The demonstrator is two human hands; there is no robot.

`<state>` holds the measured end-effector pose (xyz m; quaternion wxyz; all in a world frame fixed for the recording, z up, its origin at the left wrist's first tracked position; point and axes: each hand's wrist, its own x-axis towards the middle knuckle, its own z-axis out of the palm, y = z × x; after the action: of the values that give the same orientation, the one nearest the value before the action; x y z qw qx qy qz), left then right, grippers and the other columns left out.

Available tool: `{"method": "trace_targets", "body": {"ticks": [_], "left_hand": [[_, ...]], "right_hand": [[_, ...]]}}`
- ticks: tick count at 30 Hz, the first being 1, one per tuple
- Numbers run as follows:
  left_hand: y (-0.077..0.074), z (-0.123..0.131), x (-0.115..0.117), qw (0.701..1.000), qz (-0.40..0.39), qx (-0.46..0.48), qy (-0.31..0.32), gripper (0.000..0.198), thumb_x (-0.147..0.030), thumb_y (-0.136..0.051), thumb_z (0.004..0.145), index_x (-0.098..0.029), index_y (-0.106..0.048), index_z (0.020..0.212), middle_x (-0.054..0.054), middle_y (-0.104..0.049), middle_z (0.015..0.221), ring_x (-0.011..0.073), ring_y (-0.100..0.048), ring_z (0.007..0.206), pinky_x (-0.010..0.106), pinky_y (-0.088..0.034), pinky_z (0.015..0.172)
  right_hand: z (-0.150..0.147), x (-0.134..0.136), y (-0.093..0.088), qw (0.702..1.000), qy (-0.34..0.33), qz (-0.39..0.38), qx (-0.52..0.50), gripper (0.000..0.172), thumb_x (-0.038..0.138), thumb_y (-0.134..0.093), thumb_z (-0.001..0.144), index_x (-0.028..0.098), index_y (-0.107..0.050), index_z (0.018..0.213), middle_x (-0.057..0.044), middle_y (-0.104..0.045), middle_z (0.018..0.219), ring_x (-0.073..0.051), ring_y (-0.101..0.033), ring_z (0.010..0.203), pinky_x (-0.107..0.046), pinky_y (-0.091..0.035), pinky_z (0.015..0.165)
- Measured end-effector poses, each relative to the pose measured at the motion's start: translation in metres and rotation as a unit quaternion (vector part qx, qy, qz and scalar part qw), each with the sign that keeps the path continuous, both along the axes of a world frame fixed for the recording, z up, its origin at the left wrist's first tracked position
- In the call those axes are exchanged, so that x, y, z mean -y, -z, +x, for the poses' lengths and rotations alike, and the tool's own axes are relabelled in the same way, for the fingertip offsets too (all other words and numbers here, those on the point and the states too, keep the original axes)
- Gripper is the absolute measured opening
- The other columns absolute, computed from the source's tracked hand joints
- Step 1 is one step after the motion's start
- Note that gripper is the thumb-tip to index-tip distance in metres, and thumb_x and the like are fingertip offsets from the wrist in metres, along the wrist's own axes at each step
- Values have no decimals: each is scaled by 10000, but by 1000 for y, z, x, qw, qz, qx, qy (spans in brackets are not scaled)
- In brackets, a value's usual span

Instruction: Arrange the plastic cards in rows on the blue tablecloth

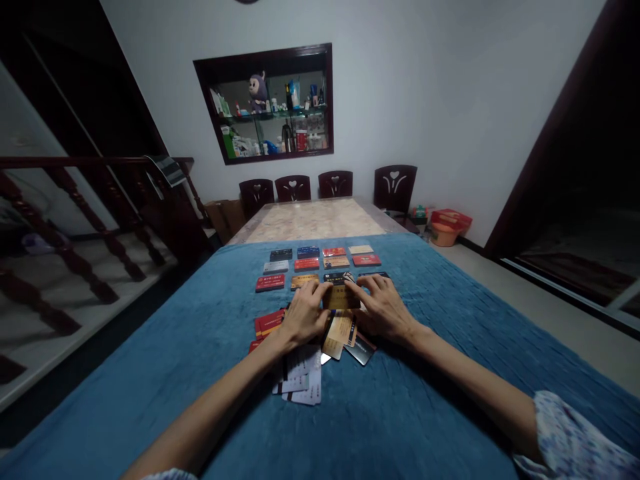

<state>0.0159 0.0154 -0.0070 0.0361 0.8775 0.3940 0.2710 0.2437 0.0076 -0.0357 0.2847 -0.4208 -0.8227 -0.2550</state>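
Between my left hand (306, 312) and my right hand (383, 303) is a dark gold card (342, 298), pinched at its two sides and tilted up. Just behind it lies a black card (336, 278), partly covered. Under and around my hands spreads a loose heap: red cards (269, 323) to the left, white cards (303, 381) nearest me, gold cards (343, 328) and a dark grey card (361, 349) to the right. My hands hide part of this heap. Farther off, small stacks of cards stand in rows, among them a red stack (270, 283) and a blue stack (308, 253).
A blue cloth (200, 340) covers the near part of the table; its far part shows a marble-like top (310, 219). Several dark chairs (395, 187) stand along the far end. A wooden railing (90, 200) runs on the left, and a wall shelf (270, 110) holds assorted items.
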Motion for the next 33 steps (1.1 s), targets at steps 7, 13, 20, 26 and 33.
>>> {"method": "trace_targets", "body": {"ticks": [7, 13, 20, 26, 33], "left_hand": [[-3, -6, -3, 999, 16, -50, -12, 572, -144, -617, 769, -203, -475, 1320, 132, -521, 1281, 294, -484, 1204, 485, -431, 1021], [-12, -16, -7, 996, 15, -88, -25, 559, -159, -590, 798, -200, -470, 1343, 131, -512, 1361, 298, -447, 1246, 484, -412, 1033], [-24, -28, -14, 990, 3, -127, -64, 557, -131, -554, 798, -174, -474, 1348, 144, -507, 1352, 298, -447, 1206, 480, -407, 1005], [-34, -36, -24, 985, -15, -142, -101, 508, -121, -548, 797, -186, -510, 1299, 144, -513, 1343, 313, -439, 1222, 491, -393, 975], [-34, -47, -49, 980, -34, -152, -124, 445, -130, -553, 784, -215, -561, 1221, 118, -543, 1290, 308, -442, 1190, 487, -365, 961]], "right_hand": [[-3, -2, -8, 998, 10, -62, 12, 535, 366, -622, 865, 145, -535, 1345, -170, -615, 1198, -310, -458, 1077, -435, -347, 871], [-10, -12, -16, 996, -2, -83, 31, 508, 428, -600, 879, 152, -563, 1304, -167, -606, 1207, -308, -443, 1102, -415, -335, 865], [-25, -30, -35, 987, -5, -146, 65, 532, 470, -585, 889, 140, -557, 1306, -178, -584, 1210, -309, -436, 1109, -400, -346, 832], [-42, -49, -53, 976, -7, -203, 79, 519, 467, -616, 877, 178, -552, 1303, -157, -561, 1260, -303, -432, 1141, -400, -379, 841], [-59, -74, -65, 961, 6, -265, 79, 433, 442, -660, 855, 213, -605, 1218, -140, -565, 1231, -310, -436, 1141, -405, -415, 827]]}}
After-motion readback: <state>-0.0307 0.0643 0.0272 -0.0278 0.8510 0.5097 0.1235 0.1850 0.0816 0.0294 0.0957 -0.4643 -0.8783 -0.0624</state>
